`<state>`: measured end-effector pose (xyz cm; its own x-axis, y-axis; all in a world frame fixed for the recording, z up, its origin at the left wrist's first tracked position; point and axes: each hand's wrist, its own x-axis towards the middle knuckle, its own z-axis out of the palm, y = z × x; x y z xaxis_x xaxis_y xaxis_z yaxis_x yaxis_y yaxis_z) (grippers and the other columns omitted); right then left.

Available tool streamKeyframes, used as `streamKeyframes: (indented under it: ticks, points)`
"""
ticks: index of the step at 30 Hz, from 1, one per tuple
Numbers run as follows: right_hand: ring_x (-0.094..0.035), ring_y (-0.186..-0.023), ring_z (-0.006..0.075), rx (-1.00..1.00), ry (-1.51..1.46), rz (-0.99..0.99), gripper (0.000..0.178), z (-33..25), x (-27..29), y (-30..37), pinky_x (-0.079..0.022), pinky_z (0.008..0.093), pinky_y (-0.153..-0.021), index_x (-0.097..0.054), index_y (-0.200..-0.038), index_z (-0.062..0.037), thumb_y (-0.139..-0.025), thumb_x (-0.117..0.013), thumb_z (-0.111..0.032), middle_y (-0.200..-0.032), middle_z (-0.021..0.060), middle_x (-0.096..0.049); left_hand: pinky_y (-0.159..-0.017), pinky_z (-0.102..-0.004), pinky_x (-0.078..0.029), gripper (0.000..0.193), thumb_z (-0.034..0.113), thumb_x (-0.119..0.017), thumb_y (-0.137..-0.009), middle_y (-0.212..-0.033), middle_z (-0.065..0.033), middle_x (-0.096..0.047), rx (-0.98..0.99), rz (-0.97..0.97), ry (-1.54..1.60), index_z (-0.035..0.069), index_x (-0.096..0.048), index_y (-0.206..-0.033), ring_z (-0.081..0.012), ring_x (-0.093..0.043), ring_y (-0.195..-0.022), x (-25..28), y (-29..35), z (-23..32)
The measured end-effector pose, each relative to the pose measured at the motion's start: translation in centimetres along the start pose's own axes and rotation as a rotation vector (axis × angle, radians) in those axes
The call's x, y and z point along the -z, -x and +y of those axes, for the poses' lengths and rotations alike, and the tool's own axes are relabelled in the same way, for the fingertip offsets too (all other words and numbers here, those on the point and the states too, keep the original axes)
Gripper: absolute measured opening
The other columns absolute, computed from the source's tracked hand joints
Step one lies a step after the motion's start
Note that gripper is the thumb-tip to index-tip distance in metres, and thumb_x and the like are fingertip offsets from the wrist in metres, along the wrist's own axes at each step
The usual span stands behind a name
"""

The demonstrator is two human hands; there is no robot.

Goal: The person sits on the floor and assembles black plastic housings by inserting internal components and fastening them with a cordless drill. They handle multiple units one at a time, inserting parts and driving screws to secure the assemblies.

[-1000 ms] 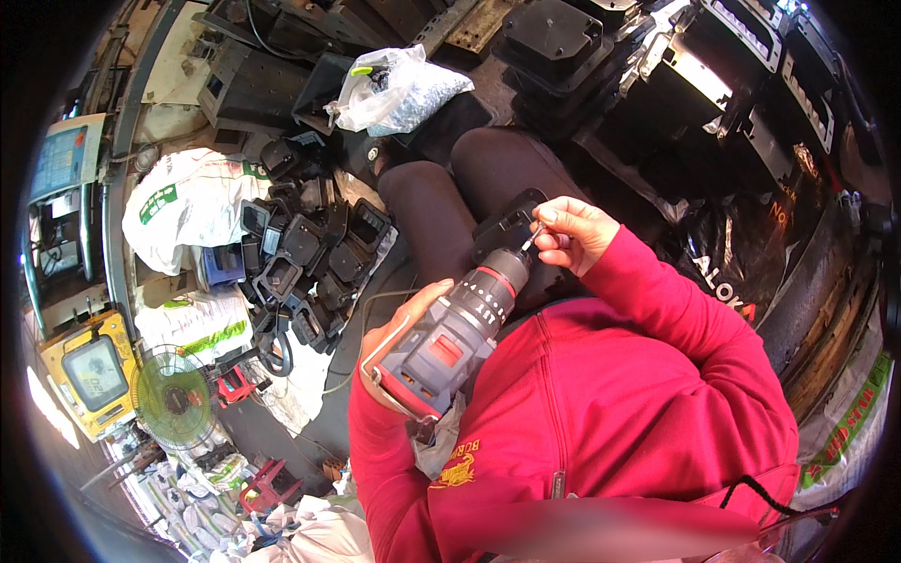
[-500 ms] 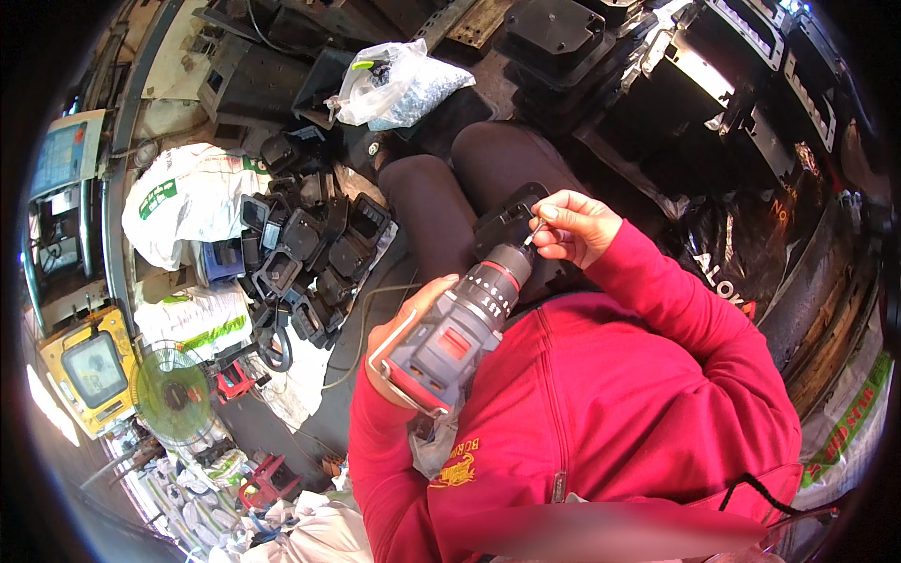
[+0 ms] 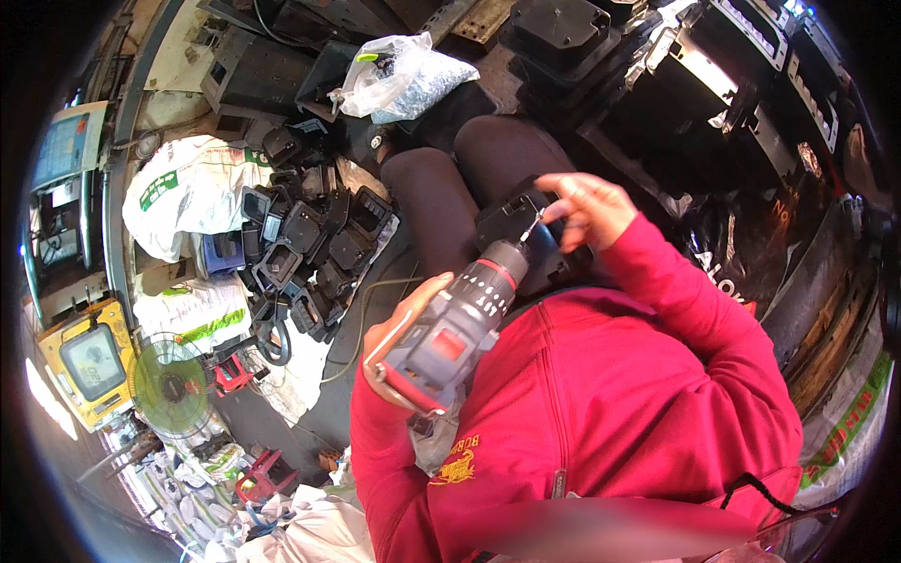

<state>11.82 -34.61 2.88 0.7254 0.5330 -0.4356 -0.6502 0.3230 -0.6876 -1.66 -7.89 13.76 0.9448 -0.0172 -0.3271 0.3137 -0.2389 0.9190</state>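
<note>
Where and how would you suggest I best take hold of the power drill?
I'd grip the power drill by its thick grey body, coming from the left, where the left hand holds it. The slim bit points away toward the right hand's fingers, so I'd avoid that end. Any handle underneath is hidden.

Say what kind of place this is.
Likely a small workshop or assembly spot: the left hand holds a power drill, black frame-like parts lie heaped at left, and black casings stand stacked near the top.
</note>
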Motion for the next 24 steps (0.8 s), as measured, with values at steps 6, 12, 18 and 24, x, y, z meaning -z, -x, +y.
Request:
streamKeyframes:
  ticks: [6, 12, 18, 24]
  points:
    - [-0.061, -0.063, 0.0108, -0.127, 0.763, 0.189, 0.052, 0.2, 3.0, -0.6, -0.048, 0.0254, -0.051, -0.071, -0.105, -0.0028, -0.083, -0.071, -0.050, -0.086, 0.0072, -0.070, -0.091, -0.0325, -0.051, 0.061, 0.011, -0.070, -0.075, -0.118, -0.0108, -0.062, 0.127, 0.128, 0.155, 0.002, -0.049, -0.131, -0.0211, -0.063, -0.105, 1.0, 1.5, -0.2]
    - [-0.066, -0.097, 0.0292, -0.237, 0.807, -0.018, 0.085, 2.7, 2.0, -1.6, -0.051, 0.0374, -0.083, -0.064, -0.114, 0.0054, -0.071, -0.073, -0.067, -0.102, 0.0223, -0.068, -0.094, -0.0321, -0.050, 0.071, 0.011, -0.079, -0.068, -0.120, -0.0107, -0.059, -0.014, -0.023, -0.522, 0.003, -0.048, -0.131, -0.0206, -0.060, -0.109, 1.9, 3.3, -0.7]
    - [-0.063, -0.104, 0.0261, -0.079, 0.833, 0.031, 0.085, 4.7, 2.4, -2.4, -0.048, 0.0333, -0.093, -0.054, -0.124, 0.0084, -0.067, -0.083, -0.047, -0.111, 0.0201, -0.066, -0.086, -0.0308, -0.054, 0.051, 0.010, -0.062, -0.085, -0.119, -0.0107, -0.061, 0.480, -0.063, 0.514, 0.004, -0.047, -0.134, -0.0189, -0.063, -0.105, 1.6, 4.9, -1.8]
    - [-0.065, -0.096, 0.0196, -0.040, 0.807, 0.085, 0.067, 5.8, 3.2, -3.0, -0.050, 0.0314, -0.088, -0.058, -0.116, 0.0074, -0.072, -0.082, -0.038, -0.103, 0.0148, -0.069, -0.090, -0.0290, -0.052, 0.068, 0.008, -0.077, -0.074, -0.122, -0.0086, -0.063, 0.303, -0.160, -0.081, 0.007, -0.048, -0.136, -0.0190, -0.066, -0.104, 0.5, 4.1, -2.5]
